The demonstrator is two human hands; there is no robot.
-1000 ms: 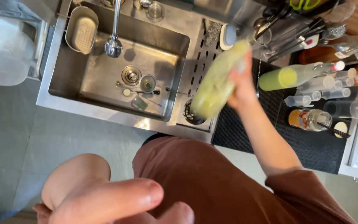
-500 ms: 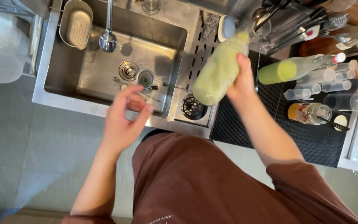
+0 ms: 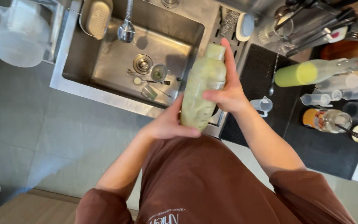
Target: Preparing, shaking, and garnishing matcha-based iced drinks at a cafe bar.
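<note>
Holding a translucent plastic shaker filled with pale green liquid (image 3: 203,89), both hands at once, tilted, its cap end pointing away from the body. Gripping its upper half with the right hand (image 3: 228,93), fingers wrapped around the far side, index finger stretching up along the cap. Cupping its lower end with the left hand (image 3: 168,122), thumb lying across the bottom edge, fingers curled behind it and hidden. Hovering with the shaker over the near rim of a stainless steel sink (image 3: 83,89), just above a dark round rinser grid partly hidden beneath it.

Lying beyond the left hand, down in the sink basin: a round metal drain (image 3: 142,64), a small fine-mesh strainer (image 3: 159,72) and a small clear measuring cup (image 3: 149,92). Hanging further off above the basin, a chrome spray tap (image 3: 126,30), with a perforated metal basket (image 3: 97,16) clipped just beside it. Standing well to the left of the left hand, a large translucent plastic jug (image 3: 16,35).

Resting just to the right of the right hand on a black rubber bar mat (image 3: 266,70), a small clear measuring jug (image 3: 262,105) and a long bar spoon (image 3: 273,76). Lying further right, a clear bottle of yellow-green liquid (image 3: 307,73) on its side, and nearer the body a glass jar with an orange band (image 3: 326,120).
</note>
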